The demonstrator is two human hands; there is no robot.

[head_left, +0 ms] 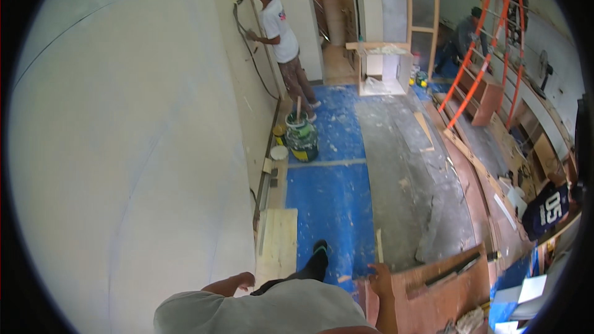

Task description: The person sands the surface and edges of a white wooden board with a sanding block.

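Observation:
My left hand (246,281) hangs low beside the pale wall (148,148), its fingers curled in with nothing seen in them. Below it lies a light wooden board (278,241) along the wall's foot. On the other side of my body, my right hand (380,278) is held with fingers apart and nothing in it. A brown wooden panel (439,294) is nearest to that hand; whether they touch I cannot tell. One foot in a dark shoe (320,247) is on the blue floor covering (334,210).
Ahead, a person in a white shirt (281,31) works at the wall. A paint-smeared bucket (301,139) stands behind them. An orange stepladder (473,65) and wooden cabinet parts (486,99) take up the right, with other people there. A white box-like cabinet (383,71) stands ahead.

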